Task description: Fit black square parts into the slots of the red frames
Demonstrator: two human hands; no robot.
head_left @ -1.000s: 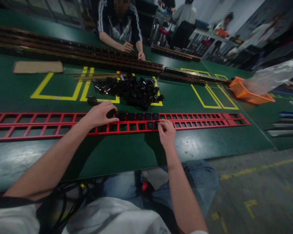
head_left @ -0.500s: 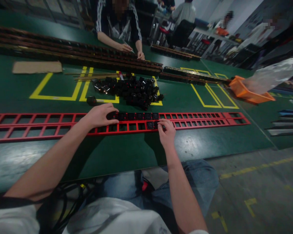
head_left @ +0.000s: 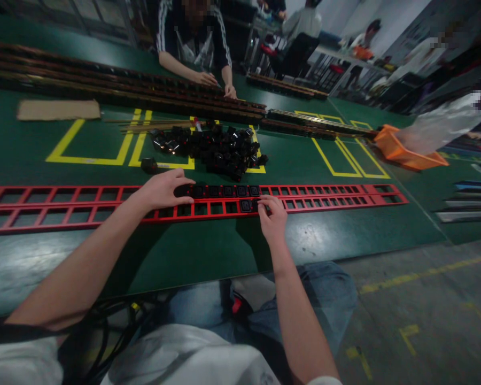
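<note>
Two long red ladder-like frames lie side by side across the green table. Several black square sockets fill openings in the far frame, and another black socket sits in the near one. My left hand rests over the frames, thumb and fingers curved around a dark piece at the left end of the socket row. At the near frame, my right hand pinches a small black socket beside the seated one. A pile of black sockets lies beyond the frames.
A cardboard strip lies at the left. Long dark rails cross the far side, where a person's hands are at work. An orange bin with a clear plastic bag stands at the right, near metal strips.
The whole view has shifted very slightly. Both my hands keep their places on the frames, and the sockets look unmoved.
</note>
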